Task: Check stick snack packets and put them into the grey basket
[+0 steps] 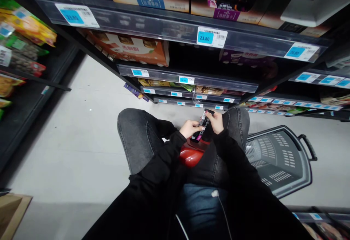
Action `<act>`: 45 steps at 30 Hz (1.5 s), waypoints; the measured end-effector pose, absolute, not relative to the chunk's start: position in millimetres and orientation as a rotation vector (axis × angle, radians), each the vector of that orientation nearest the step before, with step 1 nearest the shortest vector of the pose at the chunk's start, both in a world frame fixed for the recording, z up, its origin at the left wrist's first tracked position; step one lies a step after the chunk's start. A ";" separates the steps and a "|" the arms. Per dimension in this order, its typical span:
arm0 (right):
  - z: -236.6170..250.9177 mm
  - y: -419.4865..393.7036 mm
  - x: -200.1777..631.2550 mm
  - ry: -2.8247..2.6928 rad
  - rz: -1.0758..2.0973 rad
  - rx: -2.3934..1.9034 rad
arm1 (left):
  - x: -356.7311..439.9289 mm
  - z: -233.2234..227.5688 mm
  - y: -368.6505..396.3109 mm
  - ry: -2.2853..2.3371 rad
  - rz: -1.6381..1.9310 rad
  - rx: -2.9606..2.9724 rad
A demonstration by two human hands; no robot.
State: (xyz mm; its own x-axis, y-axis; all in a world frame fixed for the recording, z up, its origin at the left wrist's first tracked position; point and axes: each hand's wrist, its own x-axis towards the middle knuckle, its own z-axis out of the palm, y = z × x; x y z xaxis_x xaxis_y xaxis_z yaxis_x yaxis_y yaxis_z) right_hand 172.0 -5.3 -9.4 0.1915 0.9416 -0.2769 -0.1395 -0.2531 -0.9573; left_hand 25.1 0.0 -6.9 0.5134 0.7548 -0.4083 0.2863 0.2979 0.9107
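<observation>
Far left: black shelf unit [32, 98] w/ bright green, yellow and orange snack bags [26, 28] hanging in rows. Bottom-left corner: edge of a brown cardboard box [12, 211] on the pale grey floor [76, 130].

Top and centre: dark shelf rack [175, 25] w/ clear plastic price rails; white-and-blue price tag [212, 36] reads 23.80. Below it, an orange-and-white carton [131, 48] sits on the second shelf, left part. Lower shelves carry more packs, too small to identify.

Centre: person crouched, knees in dark grey jeans [139, 138], black sleeves running down from frame bottom. Left hand [190, 128] closed on the lower-left side of a small black packet with pink and white print [201, 125], fingers wrapped over its face. Right hand [216, 120] grips the packet's upper-right end, fingertips pinched at the top edge. Both hands clenched on same item; packet is held tilted, in the air between the knees, just in front of the lowest shelf rails. Print on packet not legible.

Directly under the hands: a glossy red rounded object [190, 156], partly hidden by sleeves; type can't be told. A white cable [221, 205] runs down over the blue fabric at lower centre.

Right: grey plastic shopping basket w/ slotted walls [281, 160] on the floor beside the right knee, black handle [308, 146] at far rim. No goods visible in it.
</observation>
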 end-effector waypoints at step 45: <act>-35.0 11.0 186.9 -0.771 1.124 -1.551 | 26.1 -13.1 -12.9 0.487 0.177 0.698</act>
State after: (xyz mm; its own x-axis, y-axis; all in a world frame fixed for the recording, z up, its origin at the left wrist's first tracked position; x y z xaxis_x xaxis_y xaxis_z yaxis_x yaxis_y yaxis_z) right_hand 186.9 11.0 -35.0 0.3575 0.8927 -0.2744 -0.0656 -0.2691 -0.9609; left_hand 26.1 -12.9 -13.1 0.8740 0.3154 -0.3697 0.0036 0.7565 0.6540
